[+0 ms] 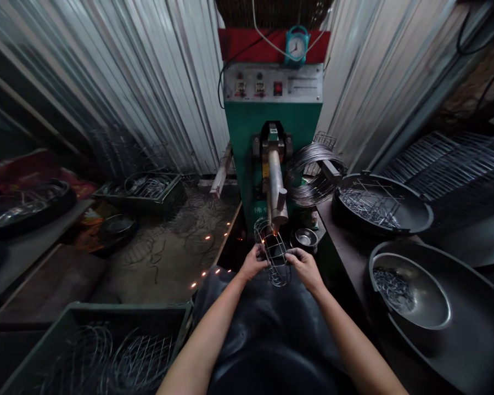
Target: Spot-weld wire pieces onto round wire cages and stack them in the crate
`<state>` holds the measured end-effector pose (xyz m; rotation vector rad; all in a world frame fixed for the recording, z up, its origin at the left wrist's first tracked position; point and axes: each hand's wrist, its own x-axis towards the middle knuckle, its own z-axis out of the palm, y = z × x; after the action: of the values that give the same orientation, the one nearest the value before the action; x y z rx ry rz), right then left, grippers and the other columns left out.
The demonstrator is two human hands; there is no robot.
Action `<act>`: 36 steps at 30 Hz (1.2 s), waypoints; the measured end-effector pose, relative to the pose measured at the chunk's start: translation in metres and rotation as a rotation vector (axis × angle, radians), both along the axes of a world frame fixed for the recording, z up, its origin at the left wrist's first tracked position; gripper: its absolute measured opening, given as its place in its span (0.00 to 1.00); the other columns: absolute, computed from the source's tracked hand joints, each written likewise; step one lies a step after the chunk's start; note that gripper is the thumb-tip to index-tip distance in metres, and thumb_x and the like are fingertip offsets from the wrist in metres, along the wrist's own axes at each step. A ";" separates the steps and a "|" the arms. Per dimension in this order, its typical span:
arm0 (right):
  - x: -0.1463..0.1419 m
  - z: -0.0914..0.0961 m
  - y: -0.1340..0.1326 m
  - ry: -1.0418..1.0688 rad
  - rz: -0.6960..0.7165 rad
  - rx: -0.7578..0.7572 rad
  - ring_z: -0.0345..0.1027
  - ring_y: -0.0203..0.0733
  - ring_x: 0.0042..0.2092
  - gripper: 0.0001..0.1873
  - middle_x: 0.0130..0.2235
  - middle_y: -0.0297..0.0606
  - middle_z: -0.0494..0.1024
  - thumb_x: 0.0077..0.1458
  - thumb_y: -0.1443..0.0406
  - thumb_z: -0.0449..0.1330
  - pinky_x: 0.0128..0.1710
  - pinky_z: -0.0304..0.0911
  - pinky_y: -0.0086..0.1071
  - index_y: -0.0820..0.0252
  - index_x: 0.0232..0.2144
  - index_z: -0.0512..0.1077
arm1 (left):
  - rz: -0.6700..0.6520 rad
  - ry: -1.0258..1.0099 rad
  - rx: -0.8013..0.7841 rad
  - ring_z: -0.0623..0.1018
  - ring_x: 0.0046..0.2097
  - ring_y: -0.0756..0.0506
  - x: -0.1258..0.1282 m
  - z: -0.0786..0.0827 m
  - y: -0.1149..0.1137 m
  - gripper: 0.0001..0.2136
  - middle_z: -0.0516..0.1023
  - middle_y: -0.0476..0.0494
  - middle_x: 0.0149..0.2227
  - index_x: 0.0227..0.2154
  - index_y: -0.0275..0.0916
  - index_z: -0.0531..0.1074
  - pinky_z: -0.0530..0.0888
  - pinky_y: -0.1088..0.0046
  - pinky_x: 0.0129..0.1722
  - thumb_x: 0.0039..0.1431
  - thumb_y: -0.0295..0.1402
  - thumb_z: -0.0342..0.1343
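In front of you stands a green welding machine (247, 123), its metal arm (275, 178) reaching down toward you. Your left hand (254, 263) is pinched on the left side of a small wire basket (277, 267), and your right hand (305, 267) is pinched on its right side. The basket sits between your hands, above your dark apron (267, 323), its far part at the arm's tip, where orange light glows. Sparks (203, 273) show to the left of your left hand. Right of the machine hangs a coil of wire (310, 189). On the right-hand surface (333, 230), a far black pan (414, 206) holds loose metal pieces; a larger near pan (469, 329) holds a metal bowl (430, 307) with more. At near left, a green crate (127, 306) contains round wire grids (142, 359).
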<state>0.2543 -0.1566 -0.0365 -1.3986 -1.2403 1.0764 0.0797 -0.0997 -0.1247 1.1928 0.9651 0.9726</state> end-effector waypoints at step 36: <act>0.006 0.005 -0.003 0.074 0.060 -0.090 0.63 0.37 0.30 0.15 0.28 0.32 0.73 0.44 0.54 0.61 0.32 0.59 0.30 0.60 0.30 0.72 | 0.029 -0.220 -0.352 0.72 0.37 0.47 0.006 0.010 -0.008 0.23 0.70 0.43 0.39 0.36 0.39 0.62 0.73 0.69 0.30 0.36 0.36 0.65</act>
<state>0.2603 -0.1597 -0.0315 -1.3835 -1.2001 1.2277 0.0862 -0.1075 -0.1145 0.7628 0.9328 0.8919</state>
